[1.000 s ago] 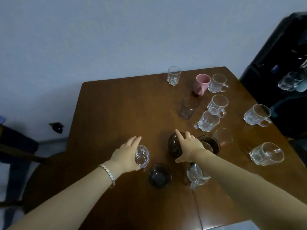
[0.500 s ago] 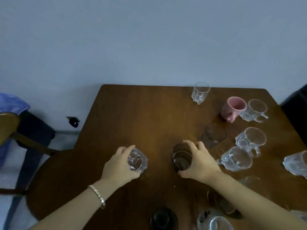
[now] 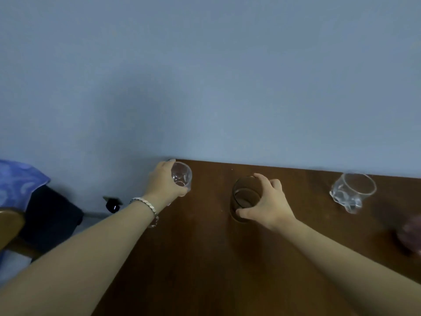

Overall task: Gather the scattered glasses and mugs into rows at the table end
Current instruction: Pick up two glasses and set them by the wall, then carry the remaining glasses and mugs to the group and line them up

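Observation:
My left hand [image 3: 162, 183] grips a small clear glass [image 3: 181, 176] at the far left corner of the brown wooden table [image 3: 205, 258], close to the wall. My right hand [image 3: 266, 202] holds a dark smoked glass [image 3: 245, 195] from its right side, near the table's far edge at the middle. Another clear faceted glass [image 3: 352, 190] stands alone to the right by the far edge. A blurred pink mug [image 3: 411, 231] shows at the right border. The other glasses and mugs are out of view.
A grey-blue wall [image 3: 205, 76] rises directly behind the table's far edge. To the left stand a wooden chair [image 3: 10, 226] with a blue cloth [image 3: 18, 181] and a dark seat [image 3: 50, 215]. A small black object [image 3: 112, 204] sits by the wall near the floor.
Both hands have carried their glasses away from the middle of the table to its far edge by the wall. My view has shifted forward, so most glasses and mugs have left the frame.

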